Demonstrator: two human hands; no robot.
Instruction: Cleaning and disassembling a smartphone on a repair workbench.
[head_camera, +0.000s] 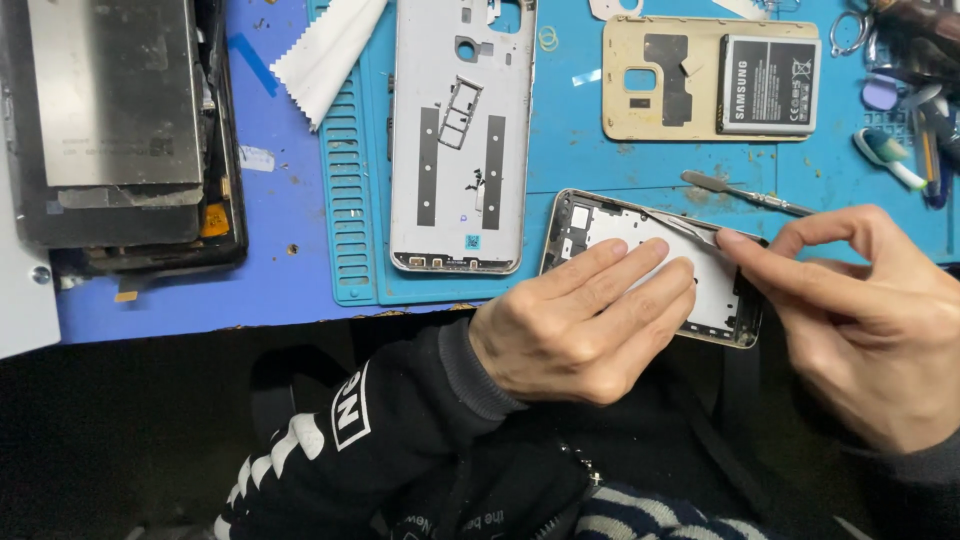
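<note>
My left hand (580, 325) lies flat on an opened silver phone frame (600, 222) at the mat's near edge, fingers pressing it down. My right hand (860, 310) pinches thin metal tweezers (690, 228) whose tips rest on the frame's upper inside. Part of the frame is hidden under my fingers. A metal spudger (745, 192) lies just beyond the frame.
On the blue mat (580, 150) lie a silver phone back shell (460, 130), a gold frame (660, 80) with a grey battery (768, 85), and a white cloth (325, 50). A dismantled dark device (120, 130) sits left; small tools (900, 100) crowd the right.
</note>
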